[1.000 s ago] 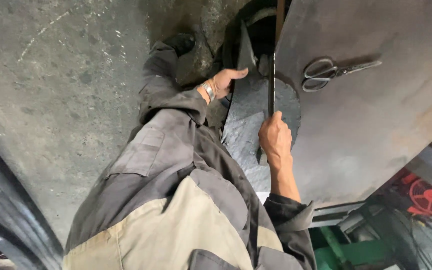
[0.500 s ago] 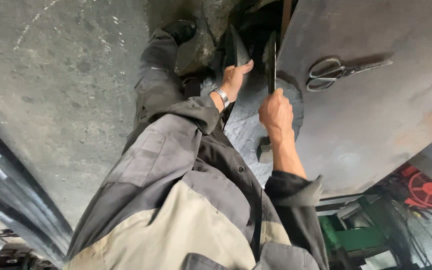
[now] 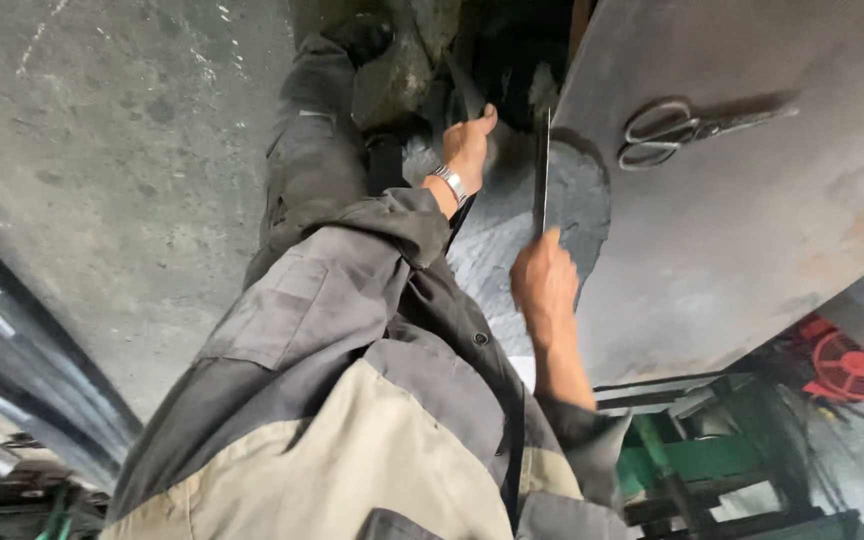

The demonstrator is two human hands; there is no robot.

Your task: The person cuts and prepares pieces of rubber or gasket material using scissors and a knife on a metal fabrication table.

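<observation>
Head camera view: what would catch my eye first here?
Probably the right hand at centre, gripping a long thin blade that stands against the table edge. Just left, the left hand, a watch on its wrist, holds a dark sheet. Scissors lie on the table, upper right.

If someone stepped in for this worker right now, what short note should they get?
Left hand: grips the upper edge of a dark grey sheet hanging beside the metal table.
Right hand: closed around a long thin blade, held upright against the sheet near the table edge.
Scissors lie unused on the table.
Done: how far the sheet is cut cannot be told.
Left: judging by the grip, probably more work along the sheet.
</observation>
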